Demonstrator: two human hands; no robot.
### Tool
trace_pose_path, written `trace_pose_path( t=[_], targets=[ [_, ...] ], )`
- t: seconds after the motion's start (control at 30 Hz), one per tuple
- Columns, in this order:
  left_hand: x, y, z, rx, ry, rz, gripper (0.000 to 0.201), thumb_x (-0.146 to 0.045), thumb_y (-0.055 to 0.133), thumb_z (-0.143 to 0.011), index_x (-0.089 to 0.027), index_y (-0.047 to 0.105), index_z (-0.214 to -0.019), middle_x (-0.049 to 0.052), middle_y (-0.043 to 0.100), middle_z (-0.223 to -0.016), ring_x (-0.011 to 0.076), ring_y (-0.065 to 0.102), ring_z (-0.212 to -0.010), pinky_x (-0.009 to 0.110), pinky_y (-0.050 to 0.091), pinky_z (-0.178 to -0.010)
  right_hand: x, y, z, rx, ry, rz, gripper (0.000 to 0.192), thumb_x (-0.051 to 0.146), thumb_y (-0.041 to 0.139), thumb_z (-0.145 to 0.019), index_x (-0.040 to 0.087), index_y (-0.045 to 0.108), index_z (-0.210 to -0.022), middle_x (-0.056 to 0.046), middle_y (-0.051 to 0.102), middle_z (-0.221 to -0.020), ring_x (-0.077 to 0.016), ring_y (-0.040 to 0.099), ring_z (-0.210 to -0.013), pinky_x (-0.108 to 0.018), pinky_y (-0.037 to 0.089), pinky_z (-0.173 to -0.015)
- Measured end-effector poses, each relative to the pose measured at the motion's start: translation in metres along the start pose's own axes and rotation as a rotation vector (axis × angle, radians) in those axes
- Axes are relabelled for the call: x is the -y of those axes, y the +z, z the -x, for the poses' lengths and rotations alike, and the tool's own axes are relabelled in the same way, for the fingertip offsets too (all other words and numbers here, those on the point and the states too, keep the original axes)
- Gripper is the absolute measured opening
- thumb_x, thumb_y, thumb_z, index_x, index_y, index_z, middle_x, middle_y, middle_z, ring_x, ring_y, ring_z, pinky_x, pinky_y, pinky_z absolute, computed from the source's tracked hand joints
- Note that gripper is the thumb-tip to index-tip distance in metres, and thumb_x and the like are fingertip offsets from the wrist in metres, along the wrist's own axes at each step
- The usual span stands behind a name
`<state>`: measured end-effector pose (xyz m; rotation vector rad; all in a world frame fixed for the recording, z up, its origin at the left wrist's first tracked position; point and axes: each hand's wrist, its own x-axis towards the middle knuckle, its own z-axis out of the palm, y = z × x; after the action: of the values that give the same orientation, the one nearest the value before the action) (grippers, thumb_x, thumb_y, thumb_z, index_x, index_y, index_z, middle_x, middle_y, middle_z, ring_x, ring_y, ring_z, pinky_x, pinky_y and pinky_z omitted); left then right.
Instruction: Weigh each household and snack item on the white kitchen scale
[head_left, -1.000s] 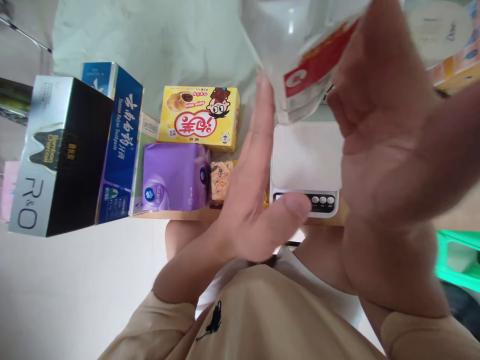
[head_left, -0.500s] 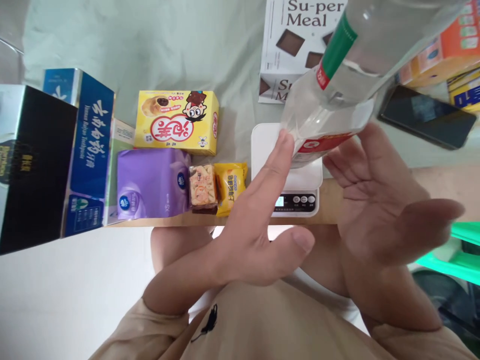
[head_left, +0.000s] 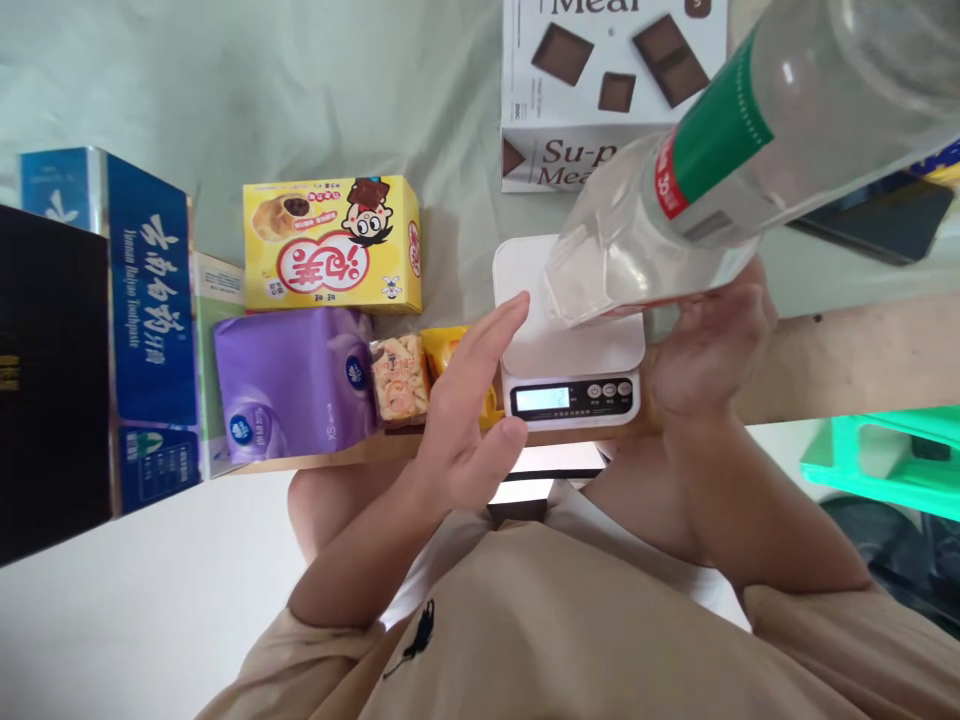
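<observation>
Hands frame a small white kitchen scale (head_left: 568,345) at the near edge of a table draped in pale green cloth (head_left: 337,90), as a large clear plastic bottle (head_left: 720,170) with a green and red label tilts above the scale's platform. The bottle's base hangs over the platform's right half, its body slanting up toward the far right corner of the table. Whether the base touches the platform cannot be told. The right hand (head_left: 705,345) is under the bottle's lower end, fingers curled up against it. The left hand (head_left: 465,400) is open and flat, fingers straight and together, held on edge just beside the scale's left side and gripping nothing.

Left of that hand, along the near edge, lie a yellow snack packet (head_left: 450,350), partly hidden by the fingers, a clear packet of biscuits (head_left: 397,378) and a purple soft pack (head_left: 292,385). Behind these sits a yellow box with a cartoon face (head_left: 330,243). A blue toothpaste carton (head_left: 146,320) and a black box (head_left: 49,380) stand toward the near left corner. A white box printed with chocolate squares (head_left: 600,90) lies beyond the scale, and a dark phone (head_left: 877,215) shows behind the bottle.
</observation>
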<state>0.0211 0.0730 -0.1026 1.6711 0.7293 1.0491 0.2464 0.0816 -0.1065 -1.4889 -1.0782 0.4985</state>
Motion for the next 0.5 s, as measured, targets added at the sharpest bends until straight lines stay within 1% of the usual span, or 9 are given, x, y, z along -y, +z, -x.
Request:
trace_pose_path(
  t=[0.1, 0.2, 0.23, 0.3, 0.4, 0.5],
  targets=[
    [-0.002, 0.002, -0.004, 0.007, 0.013, 0.006, 0.066, -0.060, 0.046, -0.107, -0.034, 0.042, -0.168, 0.002, 0.046, -0.176, 0.0343, 0.044, -0.164, 0.050, 0.036, -0.140, -0.004, 0.000, 0.000, 0.000, -0.127, 0.012, 0.058, 0.068, 0.041, -0.106, 0.022, 0.071, -0.087, -0.001, 0.064, -0.082, -0.0169, 0.067, -0.088, -0.040, 0.054, -0.092],
    [-0.005, 0.007, -0.008, -0.016, 0.087, -0.017, 0.067, -0.060, 0.046, -0.108, -0.028, 0.044, -0.167, 0.008, 0.051, -0.171, 0.0330, 0.049, -0.160, 0.051, 0.042, -0.137, -0.011, -0.002, 0.002, 0.017, -0.219, 0.029, 0.061, 0.062, 0.035, -0.111, 0.021, 0.074, -0.090, 0.001, 0.066, -0.089, -0.0152, 0.069, -0.102, -0.038, 0.052, -0.100],
    [-0.004, 0.009, -0.009, -0.024, 0.123, -0.030, 0.068, -0.061, 0.045, -0.108, -0.026, 0.044, -0.167, 0.010, 0.052, -0.170, 0.0326, 0.051, -0.159, 0.051, 0.044, -0.135, -0.014, -0.001, 0.002, 0.005, -0.248, 0.016, 0.061, 0.060, 0.033, -0.112, 0.020, 0.074, -0.090, 0.001, 0.065, -0.088, -0.0148, 0.070, -0.104, -0.038, 0.053, -0.100],
    [-0.001, 0.013, -0.011, -0.038, 0.187, -0.053, 0.069, -0.062, 0.044, -0.109, -0.024, 0.043, -0.167, 0.010, 0.054, -0.168, 0.0317, 0.053, -0.157, 0.051, 0.047, -0.133, -0.020, 0.000, 0.001, -0.034, -0.307, -0.043, 0.060, 0.056, 0.034, -0.113, 0.019, 0.074, -0.088, 0.003, 0.063, -0.081, -0.0137, 0.072, -0.101, -0.037, 0.055, -0.098],
    [0.007, 0.017, -0.014, -0.088, 0.230, -0.052, 0.070, -0.064, 0.043, -0.108, -0.027, 0.044, -0.167, 0.009, 0.054, -0.168, 0.0307, 0.051, -0.158, 0.051, 0.045, -0.134, -0.024, 0.002, -0.003, -0.112, -0.354, -0.139, 0.056, 0.053, 0.040, -0.112, 0.018, 0.072, -0.082, 0.003, 0.061, -0.075, -0.0156, 0.074, -0.099, -0.039, 0.057, -0.097],
    [0.013, 0.014, -0.014, -0.151, 0.222, -0.030, 0.069, -0.066, 0.045, -0.105, -0.034, 0.045, -0.167, 0.003, 0.052, -0.170, 0.0293, 0.049, -0.160, 0.051, 0.042, -0.137, -0.025, 0.004, -0.009, -0.171, -0.358, -0.193, 0.053, 0.054, 0.046, -0.110, 0.018, 0.071, -0.080, 0.002, 0.060, -0.074, -0.0170, 0.073, -0.095, -0.039, 0.056, -0.094]
  ],
)
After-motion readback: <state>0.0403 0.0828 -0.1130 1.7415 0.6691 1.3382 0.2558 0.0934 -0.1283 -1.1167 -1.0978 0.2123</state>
